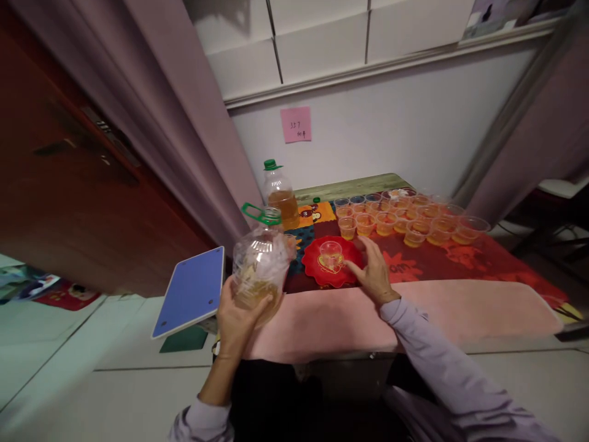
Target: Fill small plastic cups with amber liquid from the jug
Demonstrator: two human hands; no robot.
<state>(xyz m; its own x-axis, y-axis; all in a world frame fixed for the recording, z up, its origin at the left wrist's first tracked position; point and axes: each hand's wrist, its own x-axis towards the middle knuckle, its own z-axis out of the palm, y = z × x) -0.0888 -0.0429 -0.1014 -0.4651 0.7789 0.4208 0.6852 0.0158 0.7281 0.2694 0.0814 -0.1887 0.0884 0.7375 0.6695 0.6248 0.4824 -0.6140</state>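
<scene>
My left hand (242,313) is wrapped round the lower side of a big clear plastic jug (261,258) with yellowish liquid low inside. A green carry handle (260,212) sits at the jug's neck. In front of me a small clear plastic cup (331,253) stands on a red scalloped plate (313,270) with a yellow pattern. My right hand (375,270) is at the plate's right edge, thumb and fingers apart, with nothing between them. Whether its thumb touches the cup I cannot tell.
Rows of clear cups (385,222) with yellow liquid stand at the table's right. A second bottle (284,205) with a green cap stands behind the jug, and a loose green cap (316,199) lies nearby. A blue board (191,291) is at the left; pink padding (460,310) covers the near edge.
</scene>
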